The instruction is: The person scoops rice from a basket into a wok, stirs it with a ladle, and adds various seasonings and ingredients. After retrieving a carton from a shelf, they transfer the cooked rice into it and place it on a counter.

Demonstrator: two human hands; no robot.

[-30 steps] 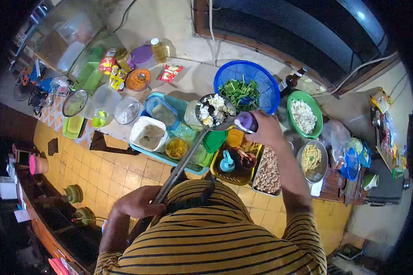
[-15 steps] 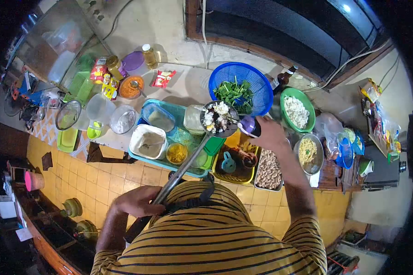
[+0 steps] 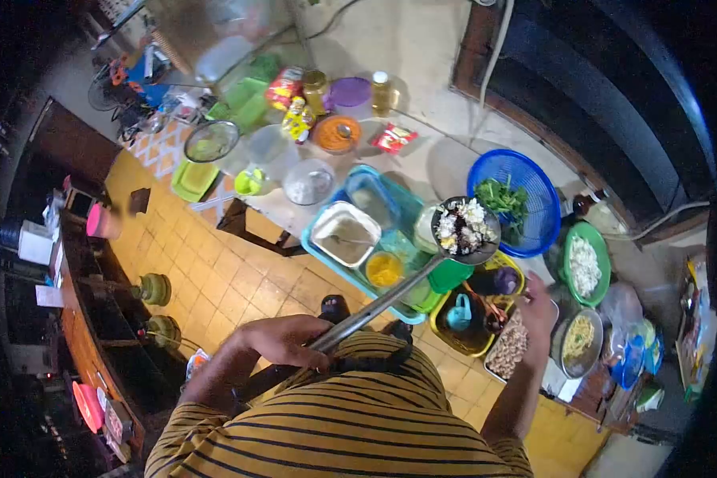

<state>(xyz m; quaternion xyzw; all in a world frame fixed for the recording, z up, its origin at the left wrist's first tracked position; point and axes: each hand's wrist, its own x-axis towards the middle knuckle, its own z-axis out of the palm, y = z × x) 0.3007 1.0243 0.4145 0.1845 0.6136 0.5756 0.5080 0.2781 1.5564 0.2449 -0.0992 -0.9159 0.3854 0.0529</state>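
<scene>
My left hand is closed around the long metal handle of a large ladle in front of my waist. In the ladle's bowl lie white chopped bits and a dark sauce, level beside the blue colander of green leaves. My right hand hovers above the tray of diced meat, its fingers loosely apart and seemingly holding nothing. Near its fingertips, a purple-topped container sits in the yellow basket. A light-blue scoop is in the same basket.
Left of the ladle stands a teal tray with a white tub and a yellow-filled cup. Right are a green basket of white pieces and a bowl of noodles. Farther left is an orange-filled bowl.
My right hand has come down from the ladle and let go of the purple-topped container, now in the yellow basket. My left hand keeps the ladle. The view has turned left.
</scene>
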